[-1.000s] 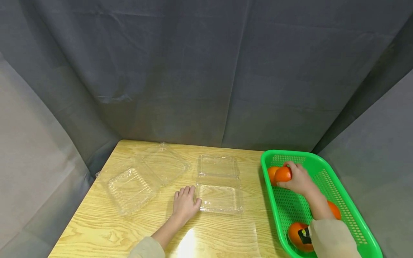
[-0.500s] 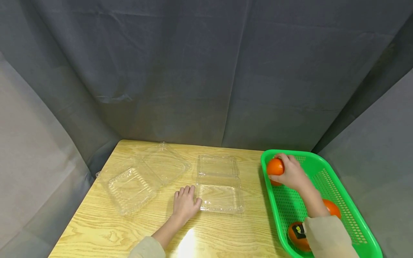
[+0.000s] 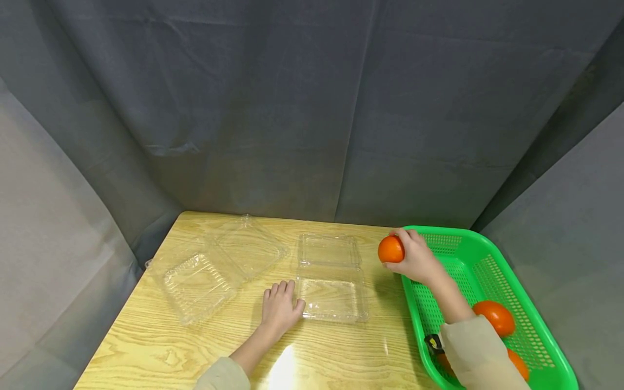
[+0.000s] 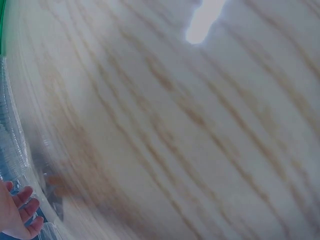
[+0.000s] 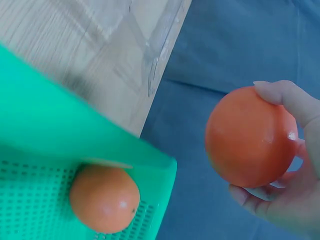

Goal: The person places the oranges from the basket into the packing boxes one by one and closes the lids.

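My right hand (image 3: 414, 260) grips a smooth, round orange (image 3: 391, 249) from its right side, above the table at the far left rim of the green basket (image 3: 413, 319). In the right wrist view, the thumb and fingers curl round this orange (image 5: 247, 137), and another orange (image 5: 105, 199) lies in the basket. Palm down, my left hand (image 3: 280, 311) rests with relaxed fingers by the near left corner of a clear plastic clamshell container (image 3: 331, 298), thumb at its edge. That container lies unfolded, lid away from me. In the left wrist view, only the fingertips of my left hand (image 4: 22, 210) show.
A second clear clamshell container (image 3: 199, 281) lies unfolded and turned at an angle on the left of the wooden table (image 3: 161, 346). Inside the basket, near its right side, sits a larger orange (image 3: 496, 318), with others partly hidden under my right sleeve (image 3: 480, 346). Grey curtains (image 3: 273, 108) surround the table.
My right hand has lifted the orange from the basket's far left corner and carried it left over the rim. My left hand and both containers have stayed put.
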`<action>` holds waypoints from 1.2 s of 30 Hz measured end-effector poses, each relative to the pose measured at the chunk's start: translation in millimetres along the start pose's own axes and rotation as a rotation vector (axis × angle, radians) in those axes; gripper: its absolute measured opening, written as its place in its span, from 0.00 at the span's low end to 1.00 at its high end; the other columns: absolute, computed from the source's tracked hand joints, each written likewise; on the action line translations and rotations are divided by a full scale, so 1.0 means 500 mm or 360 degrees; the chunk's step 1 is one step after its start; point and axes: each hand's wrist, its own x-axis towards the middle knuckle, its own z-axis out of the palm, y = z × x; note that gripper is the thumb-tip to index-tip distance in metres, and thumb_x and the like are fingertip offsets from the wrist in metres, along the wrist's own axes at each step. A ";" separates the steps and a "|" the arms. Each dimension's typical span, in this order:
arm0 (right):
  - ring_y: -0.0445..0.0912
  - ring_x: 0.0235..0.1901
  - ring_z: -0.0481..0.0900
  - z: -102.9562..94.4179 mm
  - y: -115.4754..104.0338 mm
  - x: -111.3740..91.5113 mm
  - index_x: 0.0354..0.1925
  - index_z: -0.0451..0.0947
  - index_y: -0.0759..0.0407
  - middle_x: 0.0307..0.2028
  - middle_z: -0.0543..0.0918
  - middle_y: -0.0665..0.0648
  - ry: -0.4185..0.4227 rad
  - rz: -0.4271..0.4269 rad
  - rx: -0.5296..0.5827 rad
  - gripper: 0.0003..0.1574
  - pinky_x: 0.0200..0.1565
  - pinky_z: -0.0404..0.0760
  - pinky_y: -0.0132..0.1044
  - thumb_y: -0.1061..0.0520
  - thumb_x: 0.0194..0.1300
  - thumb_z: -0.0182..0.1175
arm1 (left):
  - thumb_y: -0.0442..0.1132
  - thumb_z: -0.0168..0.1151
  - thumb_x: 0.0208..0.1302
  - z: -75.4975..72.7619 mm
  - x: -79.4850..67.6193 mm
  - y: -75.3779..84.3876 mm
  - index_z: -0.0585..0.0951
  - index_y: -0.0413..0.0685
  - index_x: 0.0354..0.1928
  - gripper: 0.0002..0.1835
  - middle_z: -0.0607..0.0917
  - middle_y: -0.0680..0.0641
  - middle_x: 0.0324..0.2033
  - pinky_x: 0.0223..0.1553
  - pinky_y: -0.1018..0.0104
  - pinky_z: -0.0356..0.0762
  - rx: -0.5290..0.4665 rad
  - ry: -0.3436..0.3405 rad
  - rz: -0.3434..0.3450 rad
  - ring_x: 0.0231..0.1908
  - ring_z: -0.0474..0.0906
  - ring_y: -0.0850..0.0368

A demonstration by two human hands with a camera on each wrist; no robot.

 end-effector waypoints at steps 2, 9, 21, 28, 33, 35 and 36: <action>0.63 0.46 0.67 0.009 -0.009 0.004 0.55 0.64 0.61 0.50 0.66 0.68 -0.0005 -0.0014 0.0003 0.41 0.37 0.75 0.56 0.56 0.43 0.71 | 0.50 0.48 0.57 0.001 0.000 0.000 0.72 0.41 0.52 0.24 0.78 0.44 0.40 0.43 0.54 0.67 -0.0003 0.0006 0.0000 0.39 0.71 0.49; 0.63 0.47 0.68 0.039 -0.039 0.019 0.55 0.65 0.60 0.52 0.66 0.68 -0.0050 -0.0068 0.0008 0.41 0.38 0.75 0.56 0.55 0.43 0.71 | 0.50 0.48 0.57 0.001 0.000 0.000 0.72 0.42 0.51 0.24 0.78 0.45 0.39 0.43 0.54 0.67 -0.0002 0.0026 0.0006 0.38 0.71 0.49; 0.59 0.42 0.72 0.090 -0.081 0.033 0.51 0.68 0.59 0.47 0.70 0.66 -0.0057 -0.0205 0.0000 0.40 0.37 0.77 0.51 0.55 0.39 0.73 | 0.50 0.46 0.57 0.000 0.000 0.001 0.72 0.42 0.52 0.25 0.78 0.45 0.40 0.45 0.53 0.67 0.0000 -0.0014 -0.0018 0.40 0.71 0.49; 0.60 0.43 0.70 0.117 -0.097 0.036 0.51 0.68 0.58 0.47 0.69 0.65 -0.0086 -0.0246 0.0009 0.40 0.37 0.77 0.51 0.55 0.38 0.74 | 0.50 0.46 0.57 -0.001 0.001 0.001 0.72 0.42 0.52 0.25 0.78 0.45 0.40 0.45 0.53 0.67 0.0010 -0.0026 -0.0025 0.40 0.71 0.49; 0.61 0.43 0.70 0.135 -0.105 0.038 0.51 0.68 0.58 0.48 0.69 0.65 -0.0099 -0.0286 0.0027 0.41 0.38 0.77 0.52 0.57 0.37 0.75 | 0.51 0.45 0.57 -0.001 0.001 0.001 0.72 0.42 0.52 0.25 0.78 0.45 0.41 0.44 0.53 0.67 0.0010 -0.0028 -0.0021 0.40 0.71 0.49; 0.60 0.44 0.70 0.143 -0.107 0.039 0.51 0.67 0.57 0.48 0.68 0.65 -0.0105 -0.0301 0.0025 0.42 0.38 0.77 0.51 0.57 0.37 0.75 | 0.51 0.45 0.57 -0.001 0.001 0.001 0.72 0.42 0.52 0.25 0.78 0.45 0.41 0.44 0.53 0.67 0.0011 -0.0031 -0.0021 0.40 0.71 0.49; 0.60 0.44 0.71 0.147 -0.109 0.040 0.51 0.68 0.57 0.48 0.68 0.64 -0.0106 -0.0303 0.0031 0.42 0.38 0.77 0.51 0.57 0.36 0.75 | 0.51 0.45 0.57 -0.001 0.000 0.001 0.72 0.42 0.52 0.25 0.78 0.45 0.41 0.44 0.53 0.67 0.0011 -0.0031 -0.0022 0.40 0.71 0.49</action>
